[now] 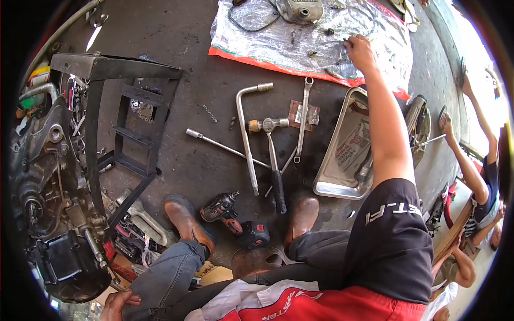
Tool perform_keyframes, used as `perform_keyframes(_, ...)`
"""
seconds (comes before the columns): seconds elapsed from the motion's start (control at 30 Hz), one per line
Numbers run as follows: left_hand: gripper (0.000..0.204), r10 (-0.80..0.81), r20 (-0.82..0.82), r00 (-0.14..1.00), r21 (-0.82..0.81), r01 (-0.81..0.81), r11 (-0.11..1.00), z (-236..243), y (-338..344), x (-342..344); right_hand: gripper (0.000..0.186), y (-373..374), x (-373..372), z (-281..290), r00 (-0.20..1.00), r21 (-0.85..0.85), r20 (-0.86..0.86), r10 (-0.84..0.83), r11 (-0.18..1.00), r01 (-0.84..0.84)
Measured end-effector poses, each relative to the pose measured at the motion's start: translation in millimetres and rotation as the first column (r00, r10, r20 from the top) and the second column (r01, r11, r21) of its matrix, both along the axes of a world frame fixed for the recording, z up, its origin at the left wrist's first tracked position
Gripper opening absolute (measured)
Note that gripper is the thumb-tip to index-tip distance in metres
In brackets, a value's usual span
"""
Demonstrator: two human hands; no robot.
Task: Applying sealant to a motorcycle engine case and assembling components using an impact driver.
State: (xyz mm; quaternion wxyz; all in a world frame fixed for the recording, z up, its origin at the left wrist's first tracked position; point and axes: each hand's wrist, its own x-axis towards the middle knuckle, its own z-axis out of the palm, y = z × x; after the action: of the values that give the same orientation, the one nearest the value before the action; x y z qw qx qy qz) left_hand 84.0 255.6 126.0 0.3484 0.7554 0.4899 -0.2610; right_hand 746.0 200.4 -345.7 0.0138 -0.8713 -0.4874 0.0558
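My right hand (360, 52) reaches onto a plastic sheet (257, 51) with an orange-red edge, fingers closed on a small dark part too small to make out. An engine cover (303, 7), a rubber ring (251, 29) and small fittings lie about the sheet. My left hand (119, 305) is low at the left beside my knee, fingers curled, with anything inside hidden. Between my feet and the sheet lie a hammer (273, 147), an angled socket wrench (245, 134), a ring spanner (303, 117), two springs (210, 113), a cordless driver (219, 209) and a long extension bar (225, 147).
A metal stand (131, 69) and a large engine (53, 182) fill the left, among scattered tools. A steel tray (337, 187) sits under my right arm, beside metal parts (417, 115). Other people's bare legs (468, 171) are at the far right, with sandals and a wooden bench.
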Motion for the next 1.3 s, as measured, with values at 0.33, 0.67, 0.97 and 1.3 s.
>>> perform_keyframes(0.33, 0.056, 0.026, 0.022, 0.999, 0.012, -0.026, 1.000, 2.1, -7.8, -7.0, 0.043, -25.4, -8.7, 6.0, 0.964, -0.040, -0.243, -0.110, 0.994, 0.103)
perform_keyframes(0.67, 0.059, 0.110, -0.018, 0.994, 0.013, -0.110, 0.994, 2.4, -11.6, -20.7, 0.028, -38.9, -40.5, 18.6, 0.972, -0.100, -0.222, 0.082, 0.989, -0.107)
perform_keyframes(0.97, 0.062, 0.081, 0.010, 0.997, 0.020, -0.082, 0.996, 0.5, -9.0, -20.7, 0.027, -34.7, -54.7, 31.4, 0.938, -0.122, -0.246, 0.244, 0.952, -0.280)
perform_keyframes(1.3, 0.057, 0.100, 0.011, 0.995, -0.014, -0.100, 0.995, -0.6, -7.4, -13.9, 0.030, 5.8, -14.3, -6.2, 0.998, 0.131, 0.031, -0.047, 0.990, 0.042)
